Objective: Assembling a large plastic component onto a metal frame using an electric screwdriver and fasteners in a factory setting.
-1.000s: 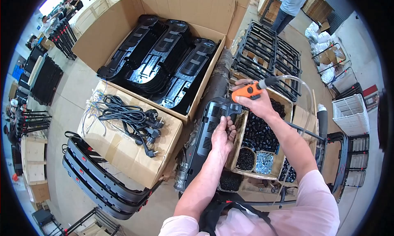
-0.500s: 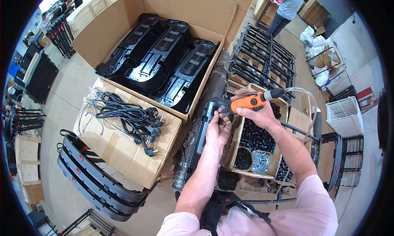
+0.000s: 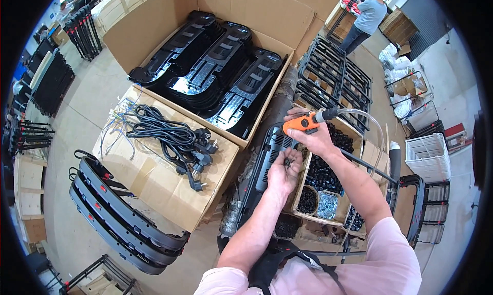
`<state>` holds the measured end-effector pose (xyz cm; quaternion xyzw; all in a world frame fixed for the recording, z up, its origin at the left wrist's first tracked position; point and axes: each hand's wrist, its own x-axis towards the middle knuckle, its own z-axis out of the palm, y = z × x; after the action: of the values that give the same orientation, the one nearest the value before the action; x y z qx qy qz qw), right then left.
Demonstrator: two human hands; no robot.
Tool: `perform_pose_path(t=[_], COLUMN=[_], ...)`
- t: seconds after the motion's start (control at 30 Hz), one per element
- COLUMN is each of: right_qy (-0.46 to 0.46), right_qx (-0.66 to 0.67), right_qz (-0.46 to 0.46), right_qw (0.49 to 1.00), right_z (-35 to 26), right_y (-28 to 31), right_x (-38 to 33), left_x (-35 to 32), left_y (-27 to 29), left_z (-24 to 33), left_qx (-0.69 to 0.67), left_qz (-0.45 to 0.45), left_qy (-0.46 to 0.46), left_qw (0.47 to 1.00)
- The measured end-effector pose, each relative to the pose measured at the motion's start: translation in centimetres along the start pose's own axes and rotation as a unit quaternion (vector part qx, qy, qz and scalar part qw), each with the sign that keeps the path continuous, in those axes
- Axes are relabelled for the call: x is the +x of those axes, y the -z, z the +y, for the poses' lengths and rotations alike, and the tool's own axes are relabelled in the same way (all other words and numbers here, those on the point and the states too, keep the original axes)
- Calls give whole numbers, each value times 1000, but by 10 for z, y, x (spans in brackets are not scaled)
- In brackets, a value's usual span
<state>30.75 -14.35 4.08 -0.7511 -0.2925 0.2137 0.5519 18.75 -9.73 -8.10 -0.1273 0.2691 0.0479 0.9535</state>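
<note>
Screws [image 3: 288, 163], small and dark, are lying in your cupped left hand [image 3: 284, 173], whose fingers are curling loosely around them just above the black panel [image 3: 267, 164] in front of you. Your right hand [image 3: 314, 137] is wrapping tightly around the orange power screwdriver [image 3: 302, 123], holding it level over the panel's far end, with a clear hose [image 3: 371, 124] looping away from its rear.

Just to the right of your left hand, a cardboard tray [image 3: 300, 189] is holding several lots of small parts: a heap of black plastic pieces [image 3: 324, 169], a round tub of dark screws [image 3: 308, 199] and a square compartment of shiny silver screws [image 3: 327, 204].

Beyond the panel, a big open cardboard box [image 3: 154, 35] is holding three glossy black covers [image 3: 221, 74] stacked side by side. Nearer to you on the left, a closed carton [image 3: 154, 184] is carrying a bundle of black power cables [image 3: 172, 138] with their plugs pointing toward you. Black curved frames [image 3: 123, 220] are lying on the floor beside that carton. Black wire racks [image 3: 334, 74] are stacked behind the tray, and another person [image 3: 365, 18] is standing far off at the top right.
</note>
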Motion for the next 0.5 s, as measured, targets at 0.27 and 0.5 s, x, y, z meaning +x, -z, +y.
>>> perform_pose_path(t=[0.27, 0.5], right_qy=[7, 54], right_qx=[-32, -92], right_qz=[-21, -32], right_qw=[999, 994], right_z=[15, 9], right_y=[-12, -22], right_x=[14, 21], left_x=[-35, -54], left_y=[32, 46], left_z=[-15, -23], left_qx=[52, 78], left_qz=[39, 30], left_qy=[89, 122], left_qw=[994, 989])
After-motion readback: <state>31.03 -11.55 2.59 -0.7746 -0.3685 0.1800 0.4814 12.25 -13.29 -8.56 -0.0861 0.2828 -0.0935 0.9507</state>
